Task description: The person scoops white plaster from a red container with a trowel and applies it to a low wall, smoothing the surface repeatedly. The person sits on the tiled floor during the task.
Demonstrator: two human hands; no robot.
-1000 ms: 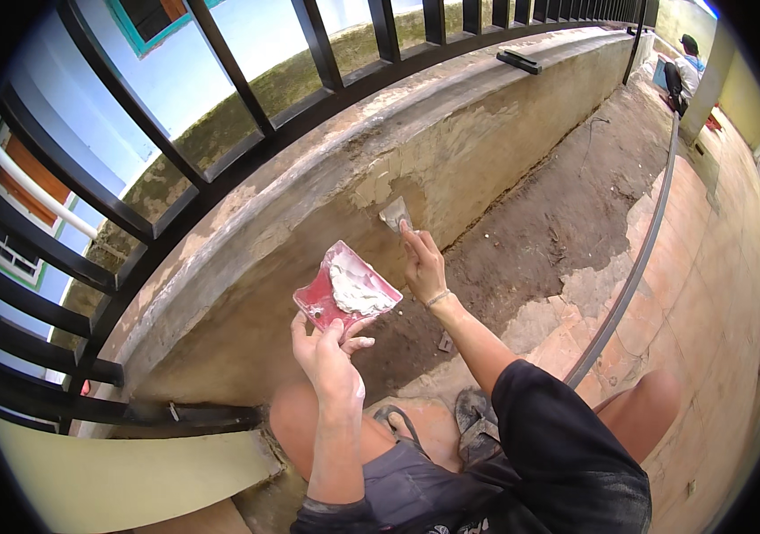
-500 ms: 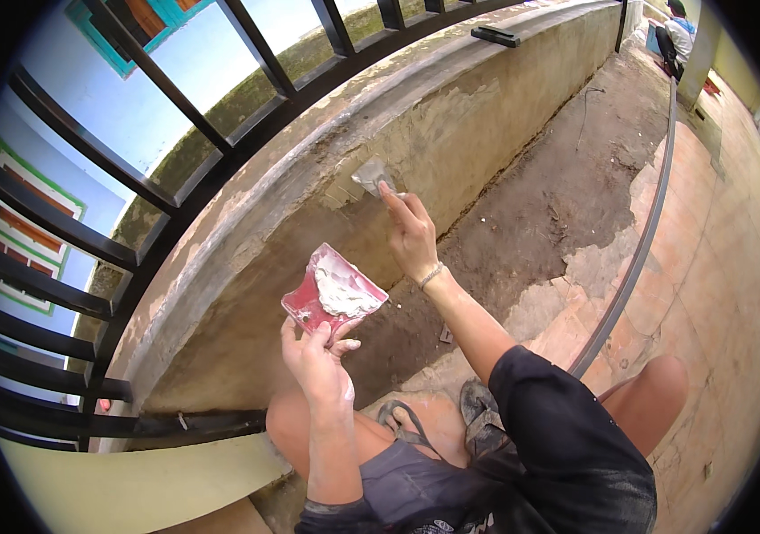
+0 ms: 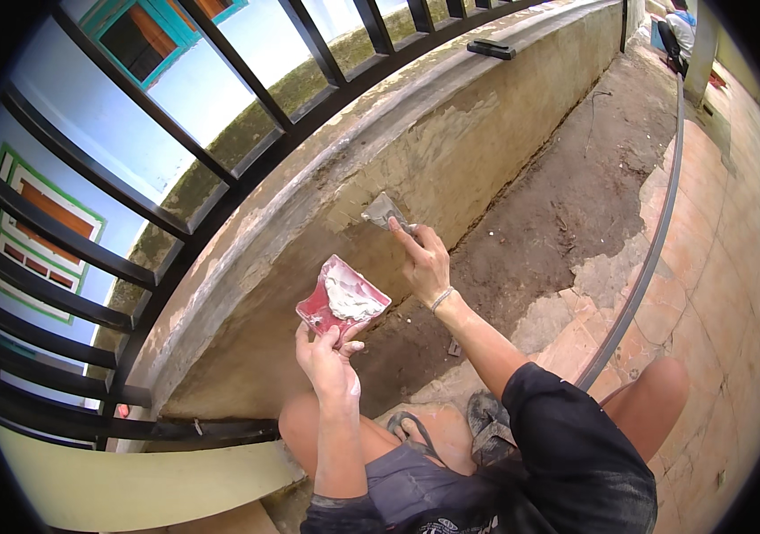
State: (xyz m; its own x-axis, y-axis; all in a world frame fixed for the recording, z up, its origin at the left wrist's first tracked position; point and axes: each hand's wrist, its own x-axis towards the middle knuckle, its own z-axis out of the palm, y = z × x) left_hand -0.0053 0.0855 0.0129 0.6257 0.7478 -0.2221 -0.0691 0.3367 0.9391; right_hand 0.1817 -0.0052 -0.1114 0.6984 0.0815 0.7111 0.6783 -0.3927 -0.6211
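Observation:
My left hand (image 3: 330,363) grips the lower edge of a red, tray-like piece (image 3: 316,309) with a jagged outline. A heap of white paste (image 3: 351,298) lies on it, and white smears mark my fingers and wrist. My right hand (image 3: 426,262), with a bracelet at the wrist, is closed around a putty knife (image 3: 384,212). The wide grey blade is against or just in front of the low plastered wall (image 3: 451,169), beside a patchy area; whether it touches, I cannot tell. My hand hides most of the knife's handle.
Black metal railing (image 3: 246,182) runs above the wall at left. A dark block-like object (image 3: 492,49) lies on the wall top. Bare soil (image 3: 567,169) borders the wall, then a long dark bar (image 3: 642,303) and cracked tiles (image 3: 700,231). Another person (image 3: 678,40) sits far off at right.
My right hand and the putty knife have moved slightly down along the wall. The view has shifted a little, and the red piece stays in my left hand.

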